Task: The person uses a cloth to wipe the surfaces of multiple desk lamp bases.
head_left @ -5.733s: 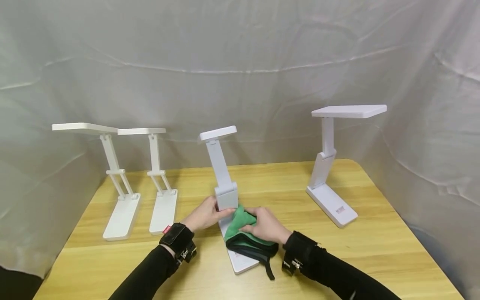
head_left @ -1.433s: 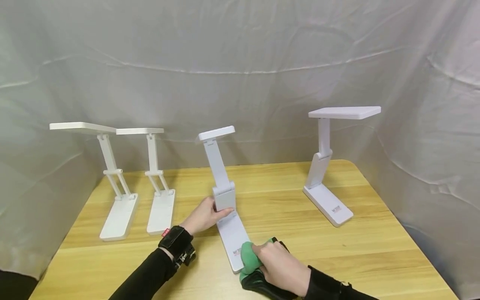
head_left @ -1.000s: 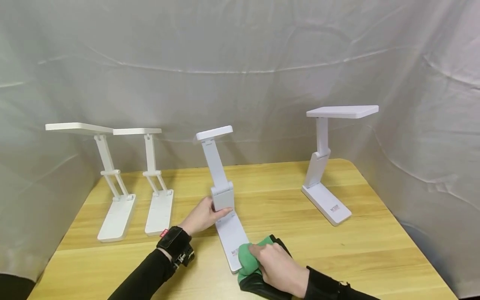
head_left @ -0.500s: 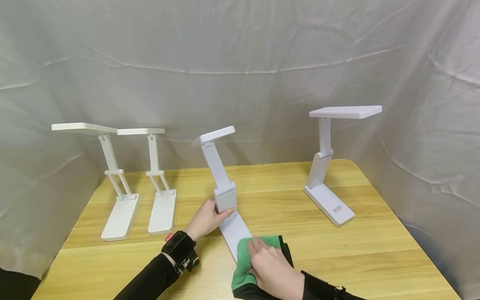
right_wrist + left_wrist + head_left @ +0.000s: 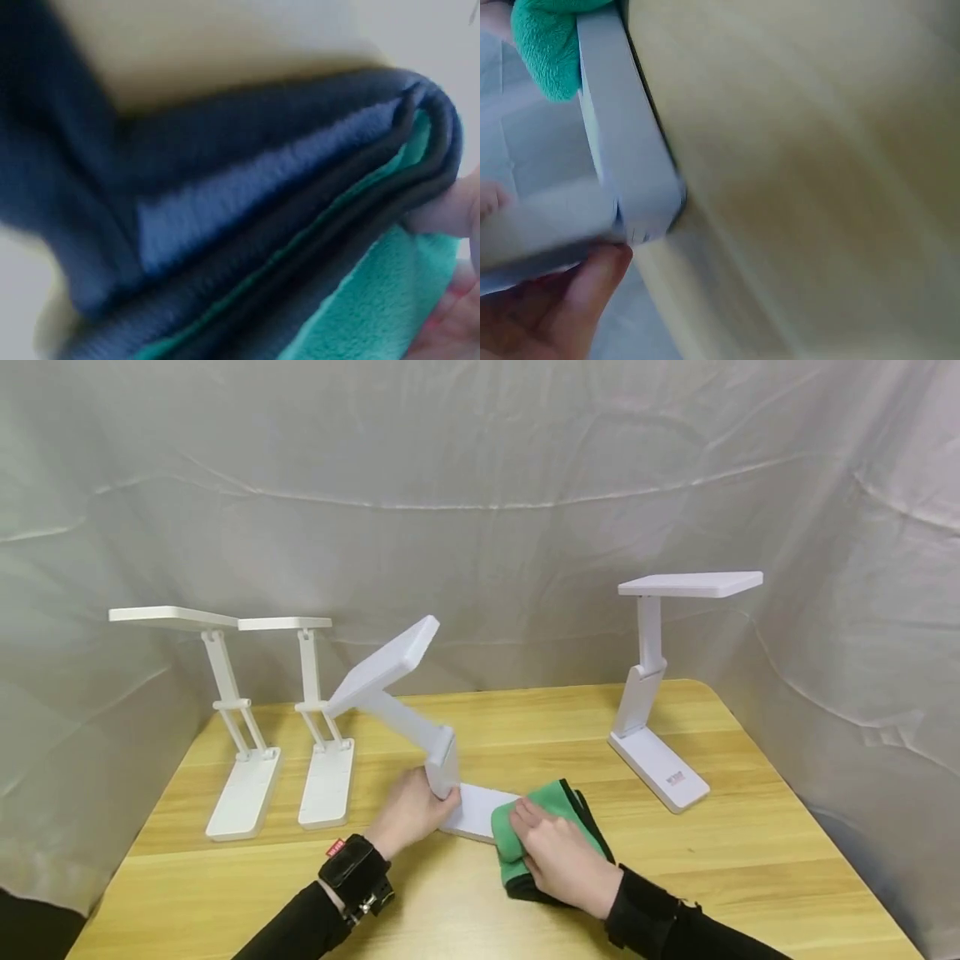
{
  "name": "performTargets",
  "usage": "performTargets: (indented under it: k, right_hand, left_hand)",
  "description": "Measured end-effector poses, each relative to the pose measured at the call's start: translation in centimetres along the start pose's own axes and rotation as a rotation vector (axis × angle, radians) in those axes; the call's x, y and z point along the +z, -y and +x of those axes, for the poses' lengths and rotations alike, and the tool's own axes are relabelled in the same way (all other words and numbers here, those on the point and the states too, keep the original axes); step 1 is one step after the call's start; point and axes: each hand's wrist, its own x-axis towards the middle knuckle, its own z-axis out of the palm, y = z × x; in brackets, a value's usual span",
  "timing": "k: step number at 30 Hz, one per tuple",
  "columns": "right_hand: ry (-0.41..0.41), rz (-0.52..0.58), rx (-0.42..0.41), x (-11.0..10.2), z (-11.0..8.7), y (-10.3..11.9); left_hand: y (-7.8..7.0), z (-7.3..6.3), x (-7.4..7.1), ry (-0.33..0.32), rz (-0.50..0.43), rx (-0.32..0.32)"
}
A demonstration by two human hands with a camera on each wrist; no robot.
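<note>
Left hand (image 5: 412, 810): fingers curled round the bottom of the lamp's stem, thumb pressed on near the base hinge.
Right hand (image 5: 558, 856): gripped the cloth, folds caught between thumb and fingers, at the base's free end.
Green cloth (image 5: 551, 797): black-edged, folded, covered that end of the base.
Held lamp (image 5: 405, 718): mid-table, between both hands.
Lamp base (image 5: 474, 810): long axis ran roughly left-right, free end pointing right; couldn't tell if fully flat.
Lamp arm: leaned up and left from the middle joint.
Lamp head (image 5: 386, 664): tilted, long axis from low left to high right; low corner overlapped the second lamp in head view, contact unclear.
Left pair: far-left lamp (image 5: 243, 793) and second lamp (image 5: 326, 785) stood unfolded, side by side.
Right lamp (image 5: 639, 700): unfolded, well apart, base pointing toward near right, lettering too small to read.
Table (image 5: 750, 860): wood-grain, pale backdrop (image 5: 480, 552) behind.
</note>
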Motion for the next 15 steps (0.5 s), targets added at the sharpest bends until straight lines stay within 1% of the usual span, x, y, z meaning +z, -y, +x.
performTargets:
  k: [1,3,5,7,10,13,15]
  right_hand:
    - [0.008,0.015,-0.009,0.0,0.0,-0.6]
    - [0.026,0.044,-0.016,-0.2,0.0,-1.6]
    - [0.038,0.069,-0.009,-0.4,0.2,-2.5]
    - [0.035,0.076,-0.003,-0.4,0.5,-2.8]
    - [0.009,0.044,0.009,0.0,1.5,-2.1]
    - [-0.024,-0.022,0.02,0.6,3.3,-0.5]
    - [-0.043,-0.092,0.021,1.1,4.6,0.8]
  left_hand:
    - [-0.1,0.0,-0.4,0.034,-0.019,-0.001]
    - [-0.3,0.0,-1.4,0.095,-0.087,0.01]
    - [-0.6,0.2,-2.4,0.146,-0.175,0.026]
    - [-0.7,0.3,-3.3,0.184,-0.236,0.047]
    - [-0.8,0.4,-4.0,0.222,-0.27,0.061]
    - [-0.7,0.4,-4.0,0.233,-0.271,0.07]
    - [-0.6,0.4,-3.8,0.235,-0.27,0.078]
